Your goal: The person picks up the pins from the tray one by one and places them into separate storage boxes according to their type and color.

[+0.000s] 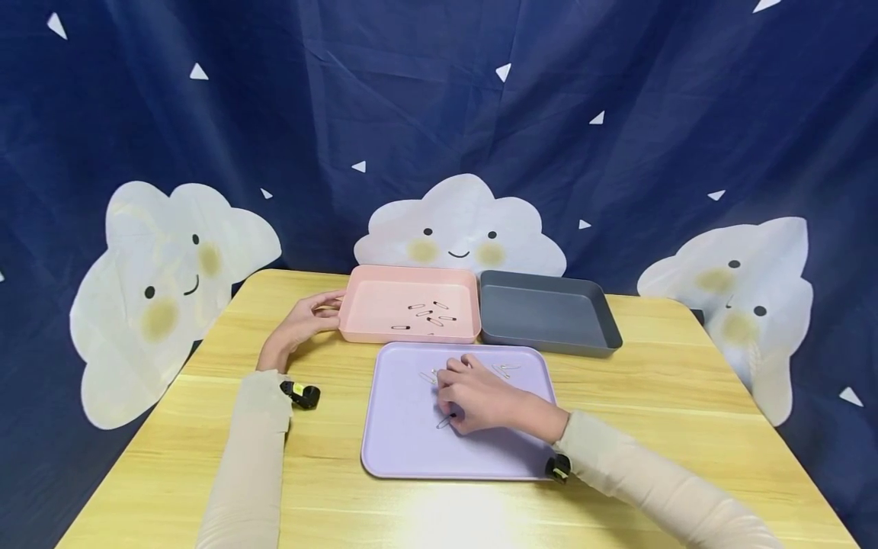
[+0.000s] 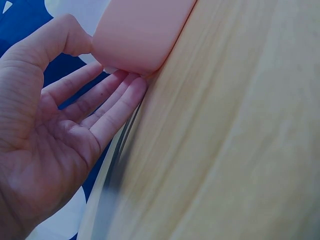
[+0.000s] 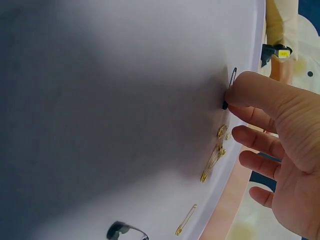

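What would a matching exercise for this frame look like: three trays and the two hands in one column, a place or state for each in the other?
Things:
1. pink tray
2. grey tray
3. lilac tray
4. left hand

States:
a. under the right hand, which presses a black safety pin
b. touches the pink tray's left end
c. holds several dark safety pins
d. shows no pins inside, far right of the row

Pairs: 1-c, 2-d, 3-a, 4-b
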The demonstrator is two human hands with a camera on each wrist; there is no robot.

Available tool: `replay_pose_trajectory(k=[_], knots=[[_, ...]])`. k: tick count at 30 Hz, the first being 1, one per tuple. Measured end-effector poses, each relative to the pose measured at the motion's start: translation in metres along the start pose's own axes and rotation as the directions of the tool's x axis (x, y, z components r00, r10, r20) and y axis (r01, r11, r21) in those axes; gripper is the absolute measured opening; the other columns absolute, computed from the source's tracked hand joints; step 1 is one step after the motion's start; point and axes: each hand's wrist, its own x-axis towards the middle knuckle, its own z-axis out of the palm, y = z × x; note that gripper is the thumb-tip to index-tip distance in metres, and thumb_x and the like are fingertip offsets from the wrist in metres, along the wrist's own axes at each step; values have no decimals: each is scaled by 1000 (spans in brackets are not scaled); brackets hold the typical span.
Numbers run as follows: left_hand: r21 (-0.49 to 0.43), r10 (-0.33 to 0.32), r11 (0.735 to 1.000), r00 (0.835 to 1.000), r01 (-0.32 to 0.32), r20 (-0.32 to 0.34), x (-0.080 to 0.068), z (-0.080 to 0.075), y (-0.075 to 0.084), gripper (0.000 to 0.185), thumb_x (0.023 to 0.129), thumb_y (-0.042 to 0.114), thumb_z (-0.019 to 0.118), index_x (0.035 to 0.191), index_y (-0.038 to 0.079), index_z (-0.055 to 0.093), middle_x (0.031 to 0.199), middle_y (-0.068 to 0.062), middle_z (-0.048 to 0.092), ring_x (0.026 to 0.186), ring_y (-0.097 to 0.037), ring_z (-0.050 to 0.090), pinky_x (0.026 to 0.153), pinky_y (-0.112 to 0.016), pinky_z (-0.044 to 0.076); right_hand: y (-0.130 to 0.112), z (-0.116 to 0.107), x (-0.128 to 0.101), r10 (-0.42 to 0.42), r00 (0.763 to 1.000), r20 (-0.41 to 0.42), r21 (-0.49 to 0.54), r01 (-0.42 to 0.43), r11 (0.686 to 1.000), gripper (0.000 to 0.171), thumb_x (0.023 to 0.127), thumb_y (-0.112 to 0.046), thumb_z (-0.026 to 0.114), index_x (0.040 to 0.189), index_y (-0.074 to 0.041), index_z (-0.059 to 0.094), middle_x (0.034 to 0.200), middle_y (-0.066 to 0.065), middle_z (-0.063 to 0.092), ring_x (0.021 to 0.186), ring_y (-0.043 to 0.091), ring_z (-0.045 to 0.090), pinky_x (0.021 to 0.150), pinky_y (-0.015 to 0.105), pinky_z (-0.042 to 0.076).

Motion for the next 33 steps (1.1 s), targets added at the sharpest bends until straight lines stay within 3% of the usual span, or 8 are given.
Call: replay_pose_trajectory(k=[25,33], knots=[[10,-14,1000,1000,14,-4,0,-1,-1,69,90,-2,65,155,-1,39,146,-33,47,133,-50,49,87,-12,52,0,2,6,-12,1000,-4,-57,12,998,23,68,-24,84,68,-25,61,88,-11,54,90,13,42,86,34,33],[13,0,1000,1000,0,-5,0,1,0,67,91,-3,63,154,-3,39,146,-34,47,132,-48,51,88,-13,52,-1,4,7,-107,992,-60,-169,96,981,28,66,-22,82,61,-24,54,85,-10,50,87,14,41,85,34,33]])
